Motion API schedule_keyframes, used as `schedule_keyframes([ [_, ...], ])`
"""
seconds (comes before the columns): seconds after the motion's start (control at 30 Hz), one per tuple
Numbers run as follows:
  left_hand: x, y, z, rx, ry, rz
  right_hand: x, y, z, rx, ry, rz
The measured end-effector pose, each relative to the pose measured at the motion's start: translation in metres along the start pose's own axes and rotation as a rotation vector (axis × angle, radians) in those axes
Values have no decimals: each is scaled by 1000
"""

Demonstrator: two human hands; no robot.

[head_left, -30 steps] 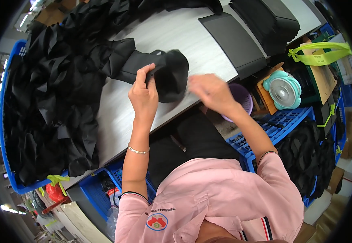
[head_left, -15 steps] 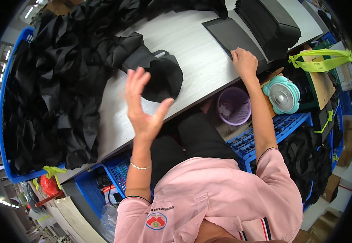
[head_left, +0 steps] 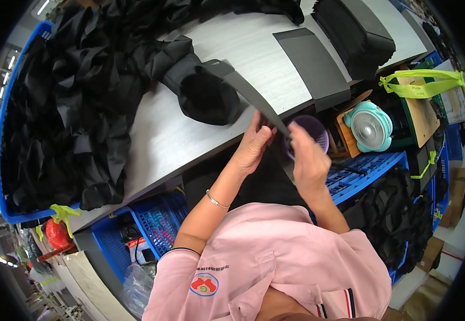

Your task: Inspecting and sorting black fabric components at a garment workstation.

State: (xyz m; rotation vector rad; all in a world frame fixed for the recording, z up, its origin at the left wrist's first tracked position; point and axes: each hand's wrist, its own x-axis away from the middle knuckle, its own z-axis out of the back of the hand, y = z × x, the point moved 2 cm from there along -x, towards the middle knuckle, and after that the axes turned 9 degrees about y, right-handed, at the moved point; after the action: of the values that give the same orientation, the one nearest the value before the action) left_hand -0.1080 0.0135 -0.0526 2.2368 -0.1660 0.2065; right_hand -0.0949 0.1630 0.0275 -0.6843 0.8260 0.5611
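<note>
A flat black fabric piece (head_left: 258, 102) is raised off the table's front edge and seen nearly edge-on. My right hand (head_left: 311, 163) is closed on its near end, the fingers slightly blurred. Against the same end lies my left hand (head_left: 252, 147), its fingers and thumb bent at the piece's lower edge; part of its grip is hidden. Left of the piece, a rounded black fabric item (head_left: 205, 99) sits on the table. Another flat black piece (head_left: 312, 67) lies at the right, beside a thick stack of black pieces (head_left: 353, 37).
Crumpled black fabric (head_left: 77, 107) fills a blue crate (head_left: 1, 160) on the left. Under the table edge are a purple basket (head_left: 318, 131) and a turquoise fan (head_left: 370, 125). Blue crates (head_left: 369, 174) flank my lap. The pale tabletop (head_left: 155, 144) runs diagonally.
My right hand has come from the flat pieces toward my left hand, bringing one piece with it. My left hand has moved right and closed in on that piece's end.
</note>
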Motion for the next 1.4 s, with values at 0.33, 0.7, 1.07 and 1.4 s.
schedule_keyframes([
  [0.33,25,21,-13,248,-57,18,32,-12,10,-349,-94,-559],
  [0.7,47,33,-2,149,184,-20,27,-22,1,-301,-183,-459],
  [1.07,62,71,20,-1156,975,-969,23,5,-24,-818,-588,-800],
  [1.4,15,110,45,-1285,626,-912,-1,-17,-58,-444,-557,-471],
])
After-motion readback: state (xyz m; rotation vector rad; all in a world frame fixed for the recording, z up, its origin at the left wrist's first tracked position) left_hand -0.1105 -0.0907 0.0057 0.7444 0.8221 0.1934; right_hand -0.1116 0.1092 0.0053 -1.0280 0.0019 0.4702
